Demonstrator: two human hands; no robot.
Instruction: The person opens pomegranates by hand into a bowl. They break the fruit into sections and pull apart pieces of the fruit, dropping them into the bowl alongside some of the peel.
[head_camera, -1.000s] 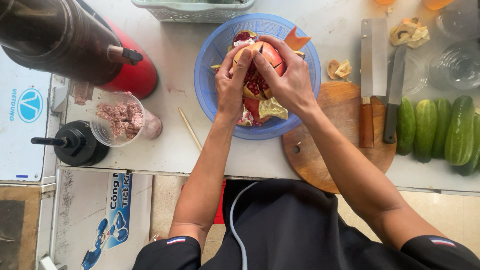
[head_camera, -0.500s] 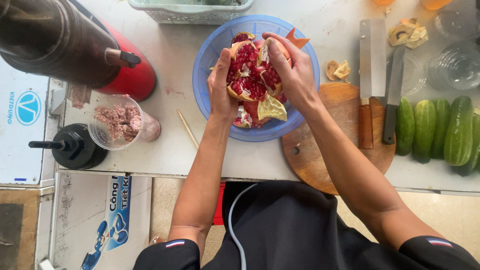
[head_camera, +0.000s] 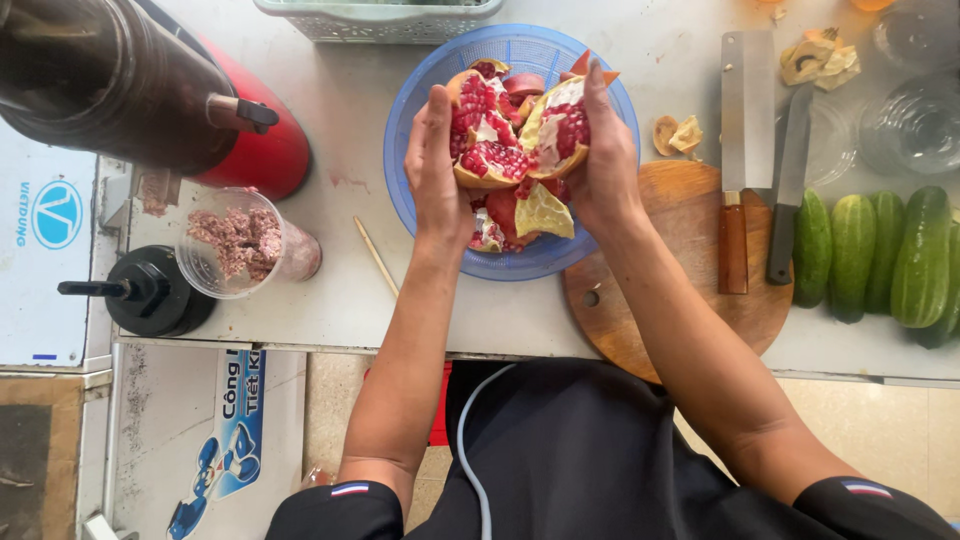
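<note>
Pomegranate split open over a blue colander on the counter.

From my remote seat I saw the left hand closed around one half and the right hand closed on the other, cut faces turned up toward the camera, the split running away from the person. I judged the rind stiff but brittle, the seeds juicy and slippery; the outer skin looked the safest hold. A cleaver lay across the wooden board.

Glossy red seeds in the pomegranate, perforated blue plastic basket, matt wooden board (cleaver blade dull metal).
</note>
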